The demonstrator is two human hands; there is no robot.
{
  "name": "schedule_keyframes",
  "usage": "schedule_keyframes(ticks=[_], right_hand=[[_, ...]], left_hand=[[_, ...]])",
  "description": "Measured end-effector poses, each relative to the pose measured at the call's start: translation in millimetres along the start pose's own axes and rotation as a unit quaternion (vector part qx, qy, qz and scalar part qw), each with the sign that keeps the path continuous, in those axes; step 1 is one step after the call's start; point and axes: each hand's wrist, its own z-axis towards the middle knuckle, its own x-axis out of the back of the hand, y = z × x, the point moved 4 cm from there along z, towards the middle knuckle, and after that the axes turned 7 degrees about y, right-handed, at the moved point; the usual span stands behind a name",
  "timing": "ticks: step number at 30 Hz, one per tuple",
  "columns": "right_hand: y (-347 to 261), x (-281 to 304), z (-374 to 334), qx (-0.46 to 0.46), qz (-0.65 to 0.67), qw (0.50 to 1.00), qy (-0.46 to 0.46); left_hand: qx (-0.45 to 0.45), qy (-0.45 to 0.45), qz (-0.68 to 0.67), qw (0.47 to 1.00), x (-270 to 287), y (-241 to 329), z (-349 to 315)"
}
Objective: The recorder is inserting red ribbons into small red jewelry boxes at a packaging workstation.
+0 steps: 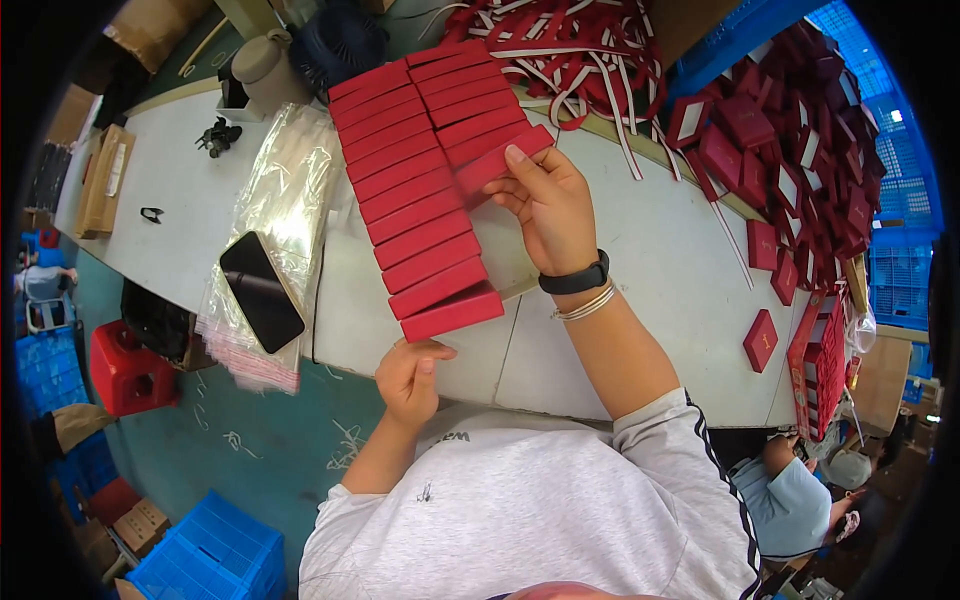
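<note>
My right hand [552, 205] is closed on a slim red box [497, 163], thumb on top. It holds the box over the right-hand row of red boxes [465, 95]. A longer left-hand row of red boxes [405, 190] lies beside it, the boxes packed side by side. The nearest box [452, 313] of that row sits slightly askew, with a gap behind one end. Just below it, at the table's front edge, my left hand [410, 382] has loosely bent fingers, the index stretched out, and nothing visible in them.
Clear plastic bags [285, 190] lie left of the boxes, with a black phone [262, 292] on them. Red and white ribbons [580, 50] heap at the back. Many red boxes [770, 140] pile up at right, beside a blue crate [898, 180]. Another person [785, 500] is at lower right.
</note>
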Motion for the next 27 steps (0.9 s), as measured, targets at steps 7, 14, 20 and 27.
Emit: schedule_keyframes(ticks=[7,14,20,27], right_hand=[[31,12,13,0.0,0.024,0.999,0.045],[35,10,18,0.004,0.029,0.999,0.034],[35,12,12,-0.029,0.022,0.999,-0.024],[-12,68,-1,-0.046,-0.17,0.984,-0.032]], left_hand=[[0.094,-0.028,-0.035,0.995,1,-7,5],[0.098,-0.041,-0.039,0.994,1,-8,9],[0.101,-0.051,-0.028,0.993,-2,-8,9],[0.086,-0.052,0.014,0.995,1,-13,4]])
